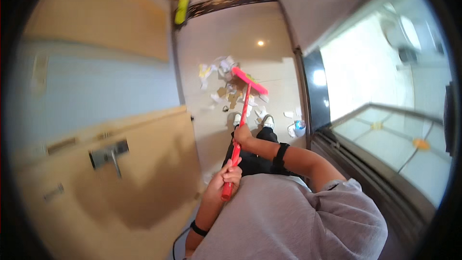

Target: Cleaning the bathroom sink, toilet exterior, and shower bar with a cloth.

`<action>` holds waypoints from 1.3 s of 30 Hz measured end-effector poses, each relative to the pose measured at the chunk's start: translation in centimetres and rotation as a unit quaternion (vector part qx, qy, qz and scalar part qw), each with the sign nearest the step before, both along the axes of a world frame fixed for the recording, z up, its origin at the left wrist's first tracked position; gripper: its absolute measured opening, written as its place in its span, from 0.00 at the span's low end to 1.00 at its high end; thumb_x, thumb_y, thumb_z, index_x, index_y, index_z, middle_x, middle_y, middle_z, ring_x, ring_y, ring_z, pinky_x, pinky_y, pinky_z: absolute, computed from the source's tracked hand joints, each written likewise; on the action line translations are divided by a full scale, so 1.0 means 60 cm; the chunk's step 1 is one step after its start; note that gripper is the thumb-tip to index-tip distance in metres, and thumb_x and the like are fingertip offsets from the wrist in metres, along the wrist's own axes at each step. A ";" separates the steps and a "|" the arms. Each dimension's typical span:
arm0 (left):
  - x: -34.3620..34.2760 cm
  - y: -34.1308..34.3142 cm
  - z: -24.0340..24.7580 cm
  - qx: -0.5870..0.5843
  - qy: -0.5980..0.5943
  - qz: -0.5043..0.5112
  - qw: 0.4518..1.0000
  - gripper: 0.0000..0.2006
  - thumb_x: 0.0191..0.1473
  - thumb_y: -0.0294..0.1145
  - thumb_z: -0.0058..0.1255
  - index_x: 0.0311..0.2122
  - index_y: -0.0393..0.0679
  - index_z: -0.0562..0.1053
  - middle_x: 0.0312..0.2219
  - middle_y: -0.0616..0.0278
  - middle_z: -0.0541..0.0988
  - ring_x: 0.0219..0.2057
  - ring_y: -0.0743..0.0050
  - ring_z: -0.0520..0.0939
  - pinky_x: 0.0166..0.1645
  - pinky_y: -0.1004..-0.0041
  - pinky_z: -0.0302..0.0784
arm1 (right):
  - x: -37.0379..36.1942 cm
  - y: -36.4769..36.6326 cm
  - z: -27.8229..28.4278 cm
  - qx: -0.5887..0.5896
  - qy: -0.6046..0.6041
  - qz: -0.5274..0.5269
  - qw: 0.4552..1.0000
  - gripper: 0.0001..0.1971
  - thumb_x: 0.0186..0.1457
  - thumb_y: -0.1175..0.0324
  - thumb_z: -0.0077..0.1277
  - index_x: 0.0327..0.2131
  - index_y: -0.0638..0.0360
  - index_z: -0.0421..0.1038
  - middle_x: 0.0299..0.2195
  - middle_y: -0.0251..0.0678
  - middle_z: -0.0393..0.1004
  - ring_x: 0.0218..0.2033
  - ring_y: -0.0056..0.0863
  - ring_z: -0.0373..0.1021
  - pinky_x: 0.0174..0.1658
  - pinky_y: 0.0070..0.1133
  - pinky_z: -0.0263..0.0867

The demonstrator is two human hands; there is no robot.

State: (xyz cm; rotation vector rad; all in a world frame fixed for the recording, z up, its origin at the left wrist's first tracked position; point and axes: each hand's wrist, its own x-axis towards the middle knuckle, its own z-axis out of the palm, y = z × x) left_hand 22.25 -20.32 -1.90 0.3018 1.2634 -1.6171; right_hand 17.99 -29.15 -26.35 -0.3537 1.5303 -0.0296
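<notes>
Broom: a long broom with a red tubular shaft and bright pink head (247,98) runs through both sets of my fingers. The head lies ahead of them, aslant among litter; whether its bristles press the floor, I cannot tell.
Right grip: my right hand (243,136) has its fingers wrapped around the shaft, between the head and my other hand.
Left grip: my left hand (228,177) has its fingers curled around the thicker upper end, nearer my body; the butt protrudes toward me.
Litter: crumpled white paper scraps (226,63) and flat brown cardboard-like pieces (234,100) lie ahead of my right fingers, mostly left of the broom head.
Shoes: two white shoes (268,121) stand just ahead of my right fingers, one on each side of the shaft.
Container: a rounded blue-and-white container (300,126) stands right of my right fingers, well apart.
Door: a tan panel with a metal lever handle (109,154) is left of my left fingers.
Step in hand: judged as sweeping; scraps are spread, not heaped.
Next move: likely calls for setting the head beyond the farthest scraps, then a low, steady draw, right fingers guiding, left steering.
</notes>
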 end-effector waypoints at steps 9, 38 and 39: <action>-0.054 0.088 -0.301 -0.157 0.020 0.244 0.957 0.17 0.62 0.33 0.38 0.53 0.35 0.60 0.23 0.63 0.66 0.16 0.82 0.67 0.21 0.81 0.66 | 0.047 -0.056 -0.098 -0.184 0.033 0.346 0.920 0.25 0.56 0.69 0.38 0.54 0.68 0.46 0.31 0.56 0.74 0.30 0.49 0.75 0.29 0.36 0.72; -0.038 0.177 0.041 -0.006 -0.033 0.397 0.917 0.11 0.60 0.34 0.45 0.43 0.41 0.63 0.22 0.68 0.64 0.17 0.86 0.63 0.20 0.86 0.61 | 0.074 0.114 -0.047 -0.129 -0.236 0.689 0.673 0.04 0.50 0.71 0.48 0.23 0.57 0.69 0.17 0.38 0.69 0.18 0.37 0.69 0.18 0.34 0.63; -0.015 0.137 0.035 -0.043 -0.021 0.405 0.913 0.11 0.60 0.33 0.45 0.44 0.40 0.63 0.22 0.68 0.65 0.17 0.86 0.64 0.19 0.86 0.61 | 0.081 0.062 -0.093 -0.013 -0.179 0.553 0.814 0.03 0.52 0.74 0.45 0.25 0.56 0.68 0.17 0.37 0.68 0.18 0.36 0.69 0.17 0.34 0.63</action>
